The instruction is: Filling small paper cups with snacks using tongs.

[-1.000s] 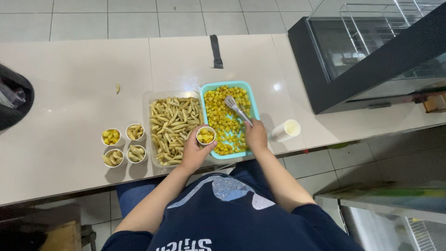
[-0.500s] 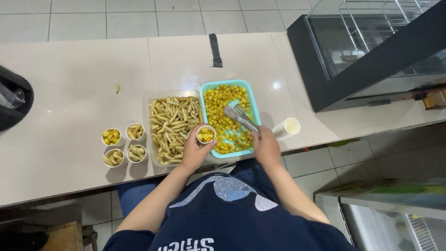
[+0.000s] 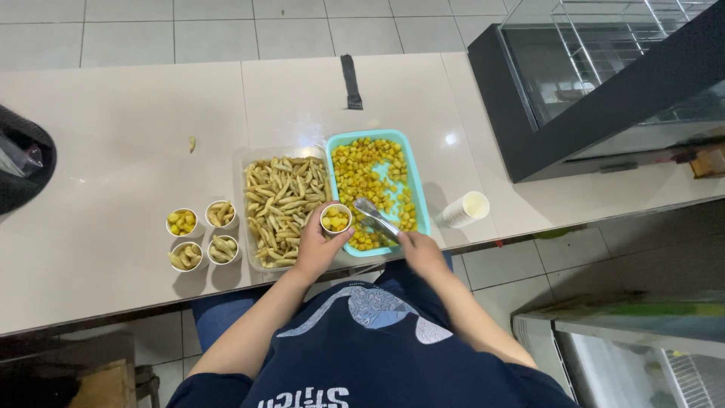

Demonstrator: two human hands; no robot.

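Observation:
My left hand [image 3: 317, 248] holds a small paper cup [image 3: 335, 219] with yellow pieces in it, over the gap between two trays. My right hand [image 3: 423, 253] grips metal tongs [image 3: 375, 216] whose tips lie close to the cup, above the near end of the turquoise tray [image 3: 414, 181] of yellow chunks. A clear tray [image 3: 243, 162] of pale finger-shaped snacks sits just left of it.
Several filled small cups [image 3: 200, 236] stand in a cluster left of the trays. A stack of empty paper cups [image 3: 464, 209] lies on its side to the right. A black strip [image 3: 350, 80] lies farther back, a glass display case [image 3: 604, 75] at right, a dark bag [image 3: 19, 155] at left.
My right hand has drawn the tongs back from the middle of the turquoise tray toward the cup. The left hand with the cup has stayed in place.

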